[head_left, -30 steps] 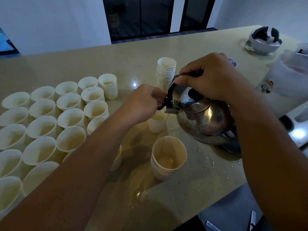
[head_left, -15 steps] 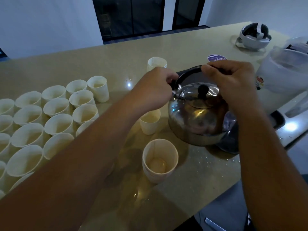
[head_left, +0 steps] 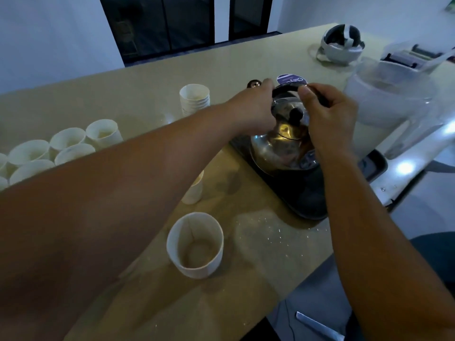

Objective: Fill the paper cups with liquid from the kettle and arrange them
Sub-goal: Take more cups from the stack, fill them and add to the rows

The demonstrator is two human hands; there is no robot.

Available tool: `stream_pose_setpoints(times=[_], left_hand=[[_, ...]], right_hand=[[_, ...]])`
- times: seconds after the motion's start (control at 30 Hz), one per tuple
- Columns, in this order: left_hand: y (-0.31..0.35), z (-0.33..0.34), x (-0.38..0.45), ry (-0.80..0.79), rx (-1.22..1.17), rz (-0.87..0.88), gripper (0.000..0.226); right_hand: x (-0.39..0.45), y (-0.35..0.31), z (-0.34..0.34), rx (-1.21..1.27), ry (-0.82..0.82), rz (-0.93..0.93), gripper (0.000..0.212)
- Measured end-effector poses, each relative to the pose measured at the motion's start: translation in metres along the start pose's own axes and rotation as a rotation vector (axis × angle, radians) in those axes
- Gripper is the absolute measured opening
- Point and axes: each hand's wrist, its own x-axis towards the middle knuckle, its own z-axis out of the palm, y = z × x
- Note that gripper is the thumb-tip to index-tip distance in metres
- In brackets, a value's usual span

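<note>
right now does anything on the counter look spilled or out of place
No clear spill. Faint glinting specks on the counter beside the nearest paper cup could be droplets or the stone's sparkle; I cannot tell. The kettle sits upright on its dark base, and the visible cups stand upright.

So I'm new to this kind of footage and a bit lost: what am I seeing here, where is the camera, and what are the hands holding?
There is no machine here. A person wears the camera on their head, so you look down along both arms. The right hand grips the black handle of a steel kettle, which sits on a dark tray. The left hand reaches to the handle's far end. On the counter stand a paper cup with a little liquid, a cup stack and rows of cups at the left.
</note>
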Motion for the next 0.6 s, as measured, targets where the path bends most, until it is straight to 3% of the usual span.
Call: stream_pose_setpoints(times=[0.43, 0.6], left_hand=[[-0.008, 0.042, 0.036, -0.086, -0.077, -0.043, 0.068], [-0.009, 0.047, 0.037, -0.158, -0.076, -0.03, 0.071]], right_hand=[[0.022, 0.058, -0.006, -0.039, 0.013, 0.052, 0.001], [0.025, 0.069, -0.012, -0.204, -0.014, 0.132, 0.022]])
